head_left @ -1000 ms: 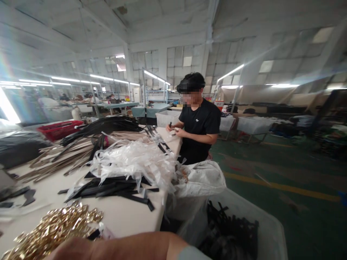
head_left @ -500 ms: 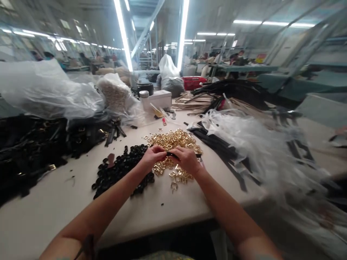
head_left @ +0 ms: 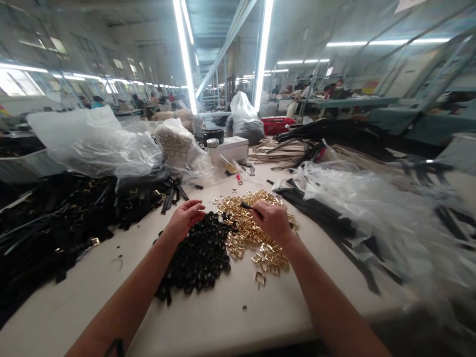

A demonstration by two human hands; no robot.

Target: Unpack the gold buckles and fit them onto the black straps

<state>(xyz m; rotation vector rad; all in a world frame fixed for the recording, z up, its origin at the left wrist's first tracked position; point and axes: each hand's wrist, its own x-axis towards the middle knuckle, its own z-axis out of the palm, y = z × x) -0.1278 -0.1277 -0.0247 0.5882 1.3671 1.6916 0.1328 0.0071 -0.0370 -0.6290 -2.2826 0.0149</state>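
Note:
My right hand (head_left: 273, 221) rests over a heap of gold metal buckles (head_left: 253, 233) and is closed on a thin black strap (head_left: 250, 208) that pokes out to the left. My left hand (head_left: 185, 218) hovers at the far edge of a pile of small black loops (head_left: 201, 255), fingers loosely curled with the palm showing and nothing visible in them. Both piles lie side by side on the white table (head_left: 223, 317).
Black straps with buckles (head_left: 63, 218) are heaped at the left under clear plastic bags (head_left: 96, 144). White plastic strips (head_left: 345, 193) and long black straps (head_left: 320, 218) cover the right. A white box (head_left: 232, 148), a jar (head_left: 212, 147) and a red crate (head_left: 277, 125) stand at the back.
The view swung from a co-worker at the table's end to my own spot. My hands, together on the black strap half a second ago, have parted; the left moved onto the black loops.

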